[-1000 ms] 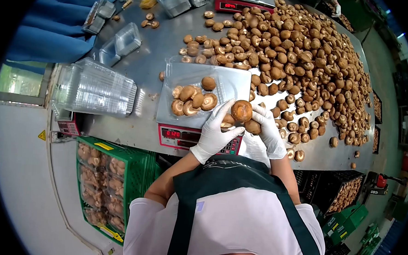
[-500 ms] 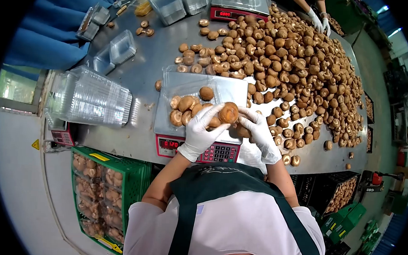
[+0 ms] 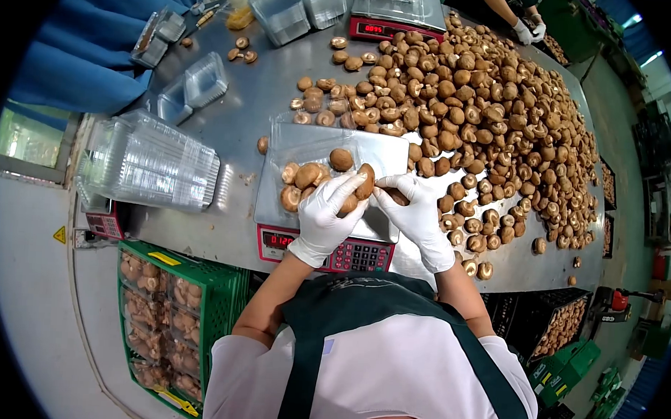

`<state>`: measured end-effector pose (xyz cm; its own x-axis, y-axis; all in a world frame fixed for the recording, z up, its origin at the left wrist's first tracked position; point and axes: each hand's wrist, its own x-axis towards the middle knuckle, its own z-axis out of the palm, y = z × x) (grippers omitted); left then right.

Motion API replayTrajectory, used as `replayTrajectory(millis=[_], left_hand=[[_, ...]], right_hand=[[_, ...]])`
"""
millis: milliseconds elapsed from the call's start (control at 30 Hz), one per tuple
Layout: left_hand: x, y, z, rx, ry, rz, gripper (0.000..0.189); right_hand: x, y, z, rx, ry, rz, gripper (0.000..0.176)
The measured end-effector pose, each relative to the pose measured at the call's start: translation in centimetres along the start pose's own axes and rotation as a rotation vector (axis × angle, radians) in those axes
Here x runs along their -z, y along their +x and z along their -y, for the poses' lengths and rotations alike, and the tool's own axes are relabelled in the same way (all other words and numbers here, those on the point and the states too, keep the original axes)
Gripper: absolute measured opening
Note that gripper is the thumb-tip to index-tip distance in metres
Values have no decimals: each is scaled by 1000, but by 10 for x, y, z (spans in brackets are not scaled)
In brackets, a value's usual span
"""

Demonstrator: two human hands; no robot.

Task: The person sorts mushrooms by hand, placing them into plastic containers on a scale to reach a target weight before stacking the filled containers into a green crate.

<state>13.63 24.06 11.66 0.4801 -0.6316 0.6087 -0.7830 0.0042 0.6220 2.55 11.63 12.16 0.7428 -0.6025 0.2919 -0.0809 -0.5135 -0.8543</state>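
Observation:
My left hand (image 3: 331, 215), in a white glove, pinches a brown shiitake mushroom (image 3: 366, 181) above the scale. The mushroom is turned edge-on, its underside toward my right hand (image 3: 417, 215). That hand, also gloved, has its fingertips close to the underside and is closed around a second mushroom (image 3: 399, 197), partly hidden by the fingers. Below them, a clear plastic tray (image 3: 280, 155) holding several mushrooms (image 3: 306, 175) rests on the metal plate of the red scale (image 3: 388, 148). The scale's display is lit.
A large mushroom heap (image 3: 499, 119) covers the table's right side. Stacked clear trays (image 3: 156, 158) stand at left, with more trays (image 3: 293, 10) behind. A second scale (image 3: 398, 29) is at the back, near a co-worker's gloved hands (image 3: 531, 31). A green crate (image 3: 221, 294) sits below left.
The mushroom in my left hand has turned from facing up to edge-on and shifted slightly left. My right fingers have moved to its underside. The back scale's reading changed.

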Motion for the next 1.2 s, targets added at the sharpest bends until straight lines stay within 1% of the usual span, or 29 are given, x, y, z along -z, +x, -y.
replayTrajectory(millis=[67, 133, 200, 233, 267, 333, 367, 400, 467, 500, 533, 600, 633, 700, 733, 800, 833, 867, 933, 967, 1033, 1067, 1133, 1167, 1200], left_hand=[[0, -1, 2, -5, -35, -4, 38], [-1, -1, 3, -13, -72, -4, 35], [-4, 1, 2, 86, -208, -71, 32], [-2, 1, 2, 129, -243, -65, 32], [-2, 1, 2, 128, -244, -65, 32], [-1, 0, 0, 199, -296, -110, 31], [-1, -1, -1, 338, -414, -101, 32], [0, 0, -1, 337, -415, -99, 32], [3, 3, -1, 685, -845, -158, 33], [5, 5, -1, 757, -986, -166, 35], [6, 5, 1, 757, -986, -172, 35], [5, 3, 5, 816, -1092, -177, 33], [3, 1, 6, 818, -1093, -177, 33], [-1, -4, 6, 685, -818, -124, 32], [-2, -5, 3, 685, -821, -120, 32], [-4, -7, -3, 554, -707, -163, 32], [-3, -6, -3, 509, -676, -172, 32], [-4, -7, -2, 510, -675, -174, 32], [-6, -11, 2, 404, -568, -177, 30], [-7, -12, 4, 405, -568, -180, 30], [-7, -14, 7, 305, -428, -168, 29], [-7, -14, 5, 305, -428, -169, 29], [-7, -12, 0, 458, -619, -213, 30], [-5, -10, -2, 458, -619, -214, 30], [-2, -7, -3, 550, -727, -212, 31]], right_hand=[[-3, -1, -3, -26, 7, 27, 15], [-5, -2, -7, -8, -6, 17, 15], [-7, -3, -9, 7, -21, 7, 15], [-8, -2, -9, -6, 22, 4, 15], [-9, -2, -9, -18, 65, 0, 15], [-9, 0, -6, 4, 47, -20, 15], [-9, 0, -5, 27, 31, -38, 15], [-8, 1, -6, 26, 30, -40, 15], [-7, 1, -10, -59, 64, -55, 14], [-5, 1, -10, -61, 63, -51, 12], [-4, 1, -9, -59, 62, -46, 12], [-2, 0, -4, -105, 117, -23, 14], [-2, 0, 1, -107, 116, -23, 14], [-4, 1, 10, -94, 122, -12, 19], [-6, 1, 11, -97, 120, -16, 19], [-11, 3, 8, -74, 101, -29, 22], [-13, 1, 3, -125, 146, -12, 20], [-13, 1, 3, -125, 146, -10, 20], [-12, 0, 7, -188, 123, 30, 19], [-13, 0, 7, -188, 122, 32, 19], [-14, 1, 6, -209, 104, 31, 17], [-14, 0, 5, -209, 103, 31, 17], [-14, 0, 2, -182, 83, 2, 16], [-13, -1, 2, -181, 83, 2, 16], [-12, -1, 1, -185, 91, 9, 16]])
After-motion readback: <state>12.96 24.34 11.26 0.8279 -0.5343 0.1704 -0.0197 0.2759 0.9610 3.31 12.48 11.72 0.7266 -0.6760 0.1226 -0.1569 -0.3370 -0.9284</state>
